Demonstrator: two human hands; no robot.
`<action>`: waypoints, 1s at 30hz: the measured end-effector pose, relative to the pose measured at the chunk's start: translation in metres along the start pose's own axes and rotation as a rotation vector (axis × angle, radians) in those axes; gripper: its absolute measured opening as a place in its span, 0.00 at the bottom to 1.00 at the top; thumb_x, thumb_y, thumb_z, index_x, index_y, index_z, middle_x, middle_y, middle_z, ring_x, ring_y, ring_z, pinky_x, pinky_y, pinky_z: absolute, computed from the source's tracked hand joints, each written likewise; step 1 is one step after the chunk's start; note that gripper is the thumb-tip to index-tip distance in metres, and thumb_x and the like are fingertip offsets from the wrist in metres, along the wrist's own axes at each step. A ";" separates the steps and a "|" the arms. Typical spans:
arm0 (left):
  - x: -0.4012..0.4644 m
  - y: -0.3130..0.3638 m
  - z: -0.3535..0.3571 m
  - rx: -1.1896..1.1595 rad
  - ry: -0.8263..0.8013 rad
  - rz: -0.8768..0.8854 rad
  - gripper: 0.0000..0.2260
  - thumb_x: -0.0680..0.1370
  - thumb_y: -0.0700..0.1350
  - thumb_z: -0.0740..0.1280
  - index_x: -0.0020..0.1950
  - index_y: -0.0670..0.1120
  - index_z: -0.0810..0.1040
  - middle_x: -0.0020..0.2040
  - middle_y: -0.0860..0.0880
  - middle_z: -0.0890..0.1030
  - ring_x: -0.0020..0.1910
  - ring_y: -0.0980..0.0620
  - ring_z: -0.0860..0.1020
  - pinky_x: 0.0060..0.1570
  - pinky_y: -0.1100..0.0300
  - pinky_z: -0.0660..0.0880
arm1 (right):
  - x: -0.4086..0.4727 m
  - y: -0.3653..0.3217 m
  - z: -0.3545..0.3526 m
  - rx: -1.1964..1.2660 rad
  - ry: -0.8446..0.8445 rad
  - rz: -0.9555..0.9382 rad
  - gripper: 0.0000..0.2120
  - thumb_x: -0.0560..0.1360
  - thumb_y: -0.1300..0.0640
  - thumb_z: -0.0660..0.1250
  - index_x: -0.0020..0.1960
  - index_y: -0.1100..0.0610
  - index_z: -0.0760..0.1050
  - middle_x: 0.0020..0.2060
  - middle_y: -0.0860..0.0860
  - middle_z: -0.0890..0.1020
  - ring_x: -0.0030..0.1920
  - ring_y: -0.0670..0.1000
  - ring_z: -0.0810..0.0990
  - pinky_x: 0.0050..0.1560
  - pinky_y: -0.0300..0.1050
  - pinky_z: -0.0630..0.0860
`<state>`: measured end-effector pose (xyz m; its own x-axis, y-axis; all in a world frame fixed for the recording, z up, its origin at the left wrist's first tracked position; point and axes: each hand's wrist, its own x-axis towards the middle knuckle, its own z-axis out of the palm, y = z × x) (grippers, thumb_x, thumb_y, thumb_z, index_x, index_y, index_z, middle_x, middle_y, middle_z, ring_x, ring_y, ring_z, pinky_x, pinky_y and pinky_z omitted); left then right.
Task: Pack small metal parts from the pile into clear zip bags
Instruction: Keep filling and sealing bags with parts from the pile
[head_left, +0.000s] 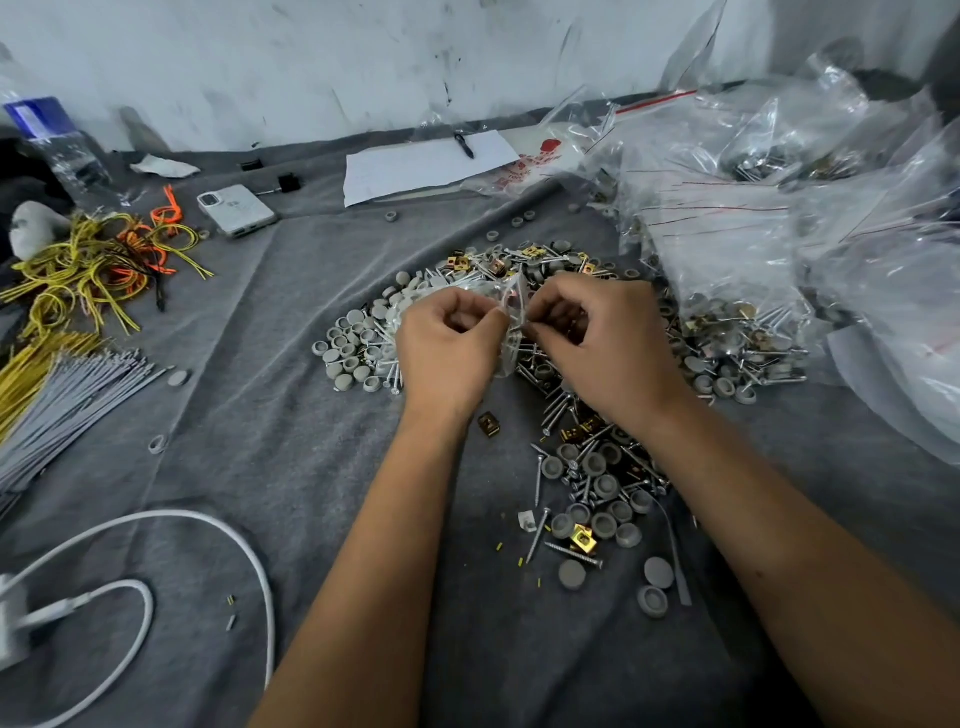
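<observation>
Zip bag (511, 312), clear: pinched between left hand (447, 343) and right hand (608, 343), fingers curled. Parts pile (597, 467): beneath and beyond both hands.

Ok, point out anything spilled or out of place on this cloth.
The pile of screws, gold clips and grey caps has strayed: a lone gold clip lies by the left wrist, and loose caps and a screw sit nearer the person. Both hands pinch the clear zip bag.
</observation>
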<state>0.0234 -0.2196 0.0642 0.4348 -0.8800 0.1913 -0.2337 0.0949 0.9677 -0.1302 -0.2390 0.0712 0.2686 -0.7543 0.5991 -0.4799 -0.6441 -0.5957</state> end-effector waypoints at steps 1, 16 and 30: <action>-0.001 0.002 0.000 -0.003 -0.018 0.006 0.04 0.75 0.37 0.73 0.41 0.43 0.83 0.34 0.39 0.82 0.30 0.51 0.78 0.32 0.56 0.75 | 0.000 0.000 0.000 0.003 0.015 -0.004 0.05 0.73 0.64 0.77 0.46 0.58 0.84 0.38 0.47 0.85 0.38 0.42 0.82 0.41 0.30 0.76; 0.008 0.004 -0.008 -0.336 0.272 -0.102 0.06 0.76 0.32 0.70 0.40 0.41 0.81 0.29 0.49 0.76 0.27 0.54 0.71 0.29 0.61 0.68 | -0.002 -0.001 0.005 -0.062 -0.202 -0.082 0.07 0.75 0.58 0.76 0.53 0.57 0.82 0.48 0.47 0.81 0.47 0.40 0.76 0.54 0.36 0.76; 0.010 0.005 -0.011 -0.359 0.315 -0.133 0.04 0.77 0.34 0.71 0.43 0.39 0.81 0.31 0.47 0.76 0.29 0.53 0.70 0.30 0.61 0.68 | -0.007 -0.002 0.016 -0.168 -0.493 -0.163 0.07 0.79 0.55 0.71 0.56 0.55 0.82 0.50 0.49 0.80 0.56 0.49 0.74 0.60 0.49 0.74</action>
<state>0.0364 -0.2228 0.0731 0.6949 -0.7174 0.0489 0.1319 0.1940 0.9721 -0.1181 -0.2341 0.0599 0.6914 -0.6425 0.3303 -0.5154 -0.7591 -0.3977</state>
